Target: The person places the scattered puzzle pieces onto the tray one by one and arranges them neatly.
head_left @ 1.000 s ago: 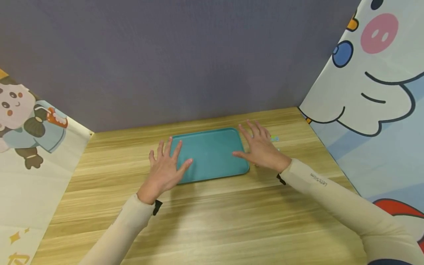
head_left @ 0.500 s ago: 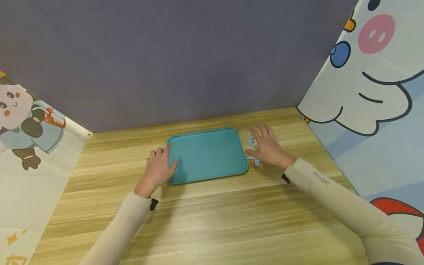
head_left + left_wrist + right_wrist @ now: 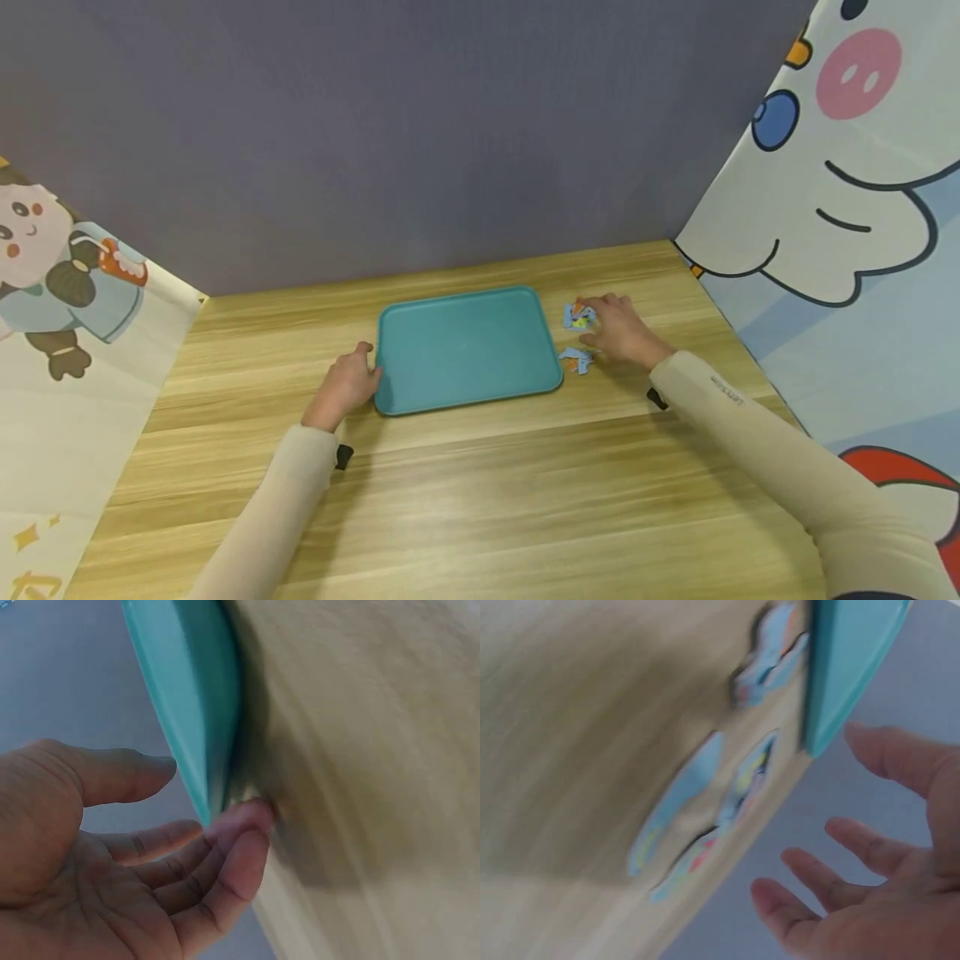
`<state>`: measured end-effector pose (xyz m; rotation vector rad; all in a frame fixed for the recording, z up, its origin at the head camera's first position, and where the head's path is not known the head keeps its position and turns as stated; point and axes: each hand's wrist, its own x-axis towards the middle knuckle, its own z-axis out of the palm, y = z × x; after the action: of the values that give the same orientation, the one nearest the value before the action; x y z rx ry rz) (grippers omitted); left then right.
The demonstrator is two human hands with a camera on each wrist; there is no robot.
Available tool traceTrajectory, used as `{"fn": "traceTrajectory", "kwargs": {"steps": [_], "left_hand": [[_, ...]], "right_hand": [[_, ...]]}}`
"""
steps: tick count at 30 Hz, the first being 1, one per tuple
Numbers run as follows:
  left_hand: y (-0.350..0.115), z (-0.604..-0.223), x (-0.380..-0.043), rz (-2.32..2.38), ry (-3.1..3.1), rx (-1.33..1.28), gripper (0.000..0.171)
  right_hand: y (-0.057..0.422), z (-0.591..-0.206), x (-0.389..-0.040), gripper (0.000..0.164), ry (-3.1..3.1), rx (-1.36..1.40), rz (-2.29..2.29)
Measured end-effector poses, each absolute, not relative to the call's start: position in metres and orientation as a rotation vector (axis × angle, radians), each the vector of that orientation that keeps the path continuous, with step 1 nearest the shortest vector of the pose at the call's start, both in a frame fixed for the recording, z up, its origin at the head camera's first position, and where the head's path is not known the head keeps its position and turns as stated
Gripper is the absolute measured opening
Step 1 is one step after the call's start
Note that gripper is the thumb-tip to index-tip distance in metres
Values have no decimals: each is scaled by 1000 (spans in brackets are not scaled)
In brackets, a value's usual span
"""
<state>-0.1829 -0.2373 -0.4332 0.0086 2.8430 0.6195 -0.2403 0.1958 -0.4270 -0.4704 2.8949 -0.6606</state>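
Observation:
A teal rectangular tray (image 3: 465, 350) lies on the wooden table. At its left edge is my left hand (image 3: 345, 385); the left wrist view has the thumb beside the tray rim (image 3: 184, 682) and bent fingers close to its lower end, not closed round it. Right of the tray lie flat jigsaw puzzle pieces, light blue with bright print: a far group (image 3: 576, 317) and a near group (image 3: 576, 360). My right hand (image 3: 622, 329) hovers beside them with spread, curved fingers and nothing between them. Part of the far group is hidden by that hand in the head view.
A grey panel (image 3: 450, 142) stands along the table's back edge. Printed cartoon panels flank the table, one on the left (image 3: 45, 433) and one on the right (image 3: 885, 250). Bare wood (image 3: 480, 500) stretches in front of the tray.
My left hand has moved off the tray's surface, left to its edge, its fingers bending. My right hand has drawn right from over the tray, uncovering puzzle pieces. The tray looks unmoved.

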Motion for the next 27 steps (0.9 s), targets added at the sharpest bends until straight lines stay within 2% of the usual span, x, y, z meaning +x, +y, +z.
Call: {"fn": "traceTrajectory", "kwargs": {"steps": [9, 17, 27], "left_hand": [[-247, -444, -191, 733, 2789, 56, 46], [-257, -454, -196, 829, 2780, 165, 49], [-259, -459, -201, 877, 2757, 147, 49]], "right_hand": [[200, -443, -261, 60, 2853, -432, -673], [192, -451, -277, 51, 2843, -547, -740], [179, -460, -294, 41, 2832, -574, -751]]}}
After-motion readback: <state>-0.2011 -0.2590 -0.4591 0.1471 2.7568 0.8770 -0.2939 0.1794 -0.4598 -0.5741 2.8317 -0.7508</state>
